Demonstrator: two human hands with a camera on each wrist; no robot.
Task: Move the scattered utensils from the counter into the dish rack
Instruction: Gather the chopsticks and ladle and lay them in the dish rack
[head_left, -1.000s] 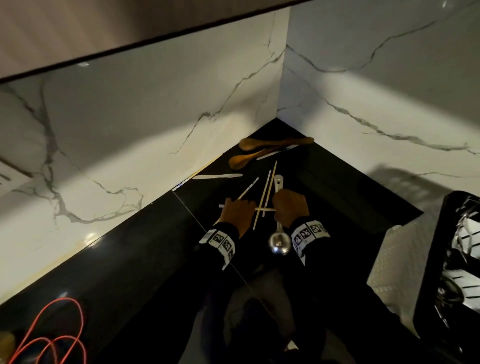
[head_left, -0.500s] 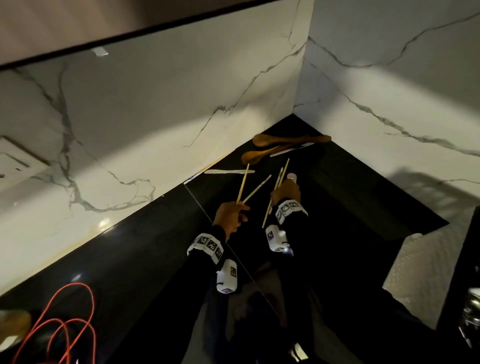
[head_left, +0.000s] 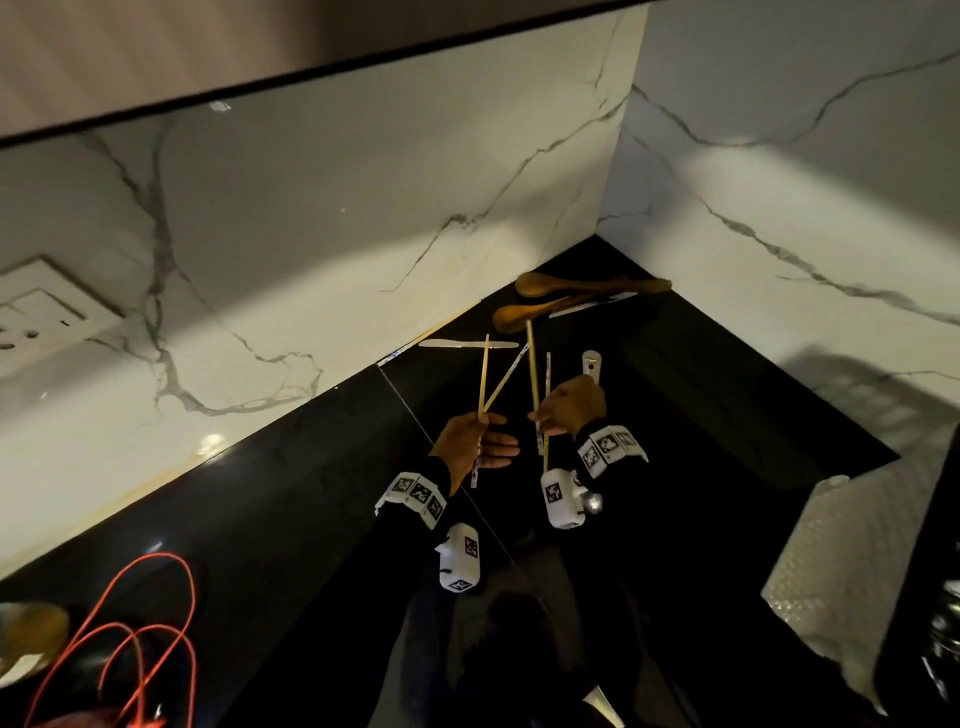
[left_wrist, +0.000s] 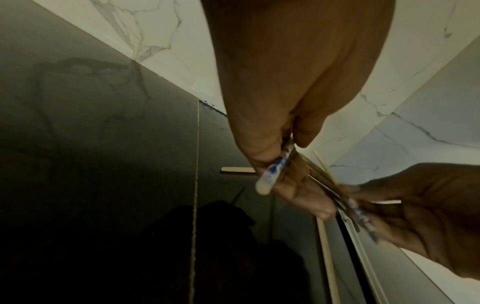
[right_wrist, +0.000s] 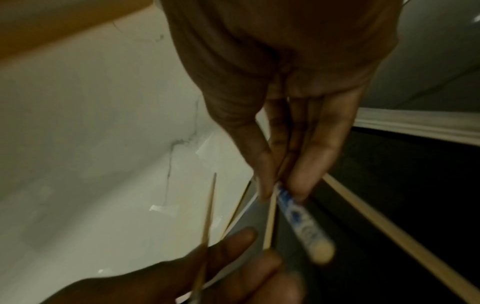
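- Head view shows the left hand pinching two chopsticks near their low ends: a plain wooden chopstick and a chopstick with a blue and white pattern. The two spread apart like a V above the hand.
- Left wrist view shows the thumb and fingers closed on the patterned stick, with its pale round end poking out below.
- The right hand pinches two more chopsticks, a long wooden one and a second patterned one. Both stand nearly straight up.
- Right wrist view shows the fingertips squeezing that patterned stick beside a wooden one.
- Both hands are up off the black counter, close together but not touching.
- A metal ladle handle lies on the counter, showing just past the right hand.
- A pale flat knife lies near the wall.
- Two wooden spoons lie in the far corner, with a thin silver utensil beside them.
- The dish rack is at the far right edge, well apart from the hands. It sits on a white mat.
- A red cord lies at the bottom left.
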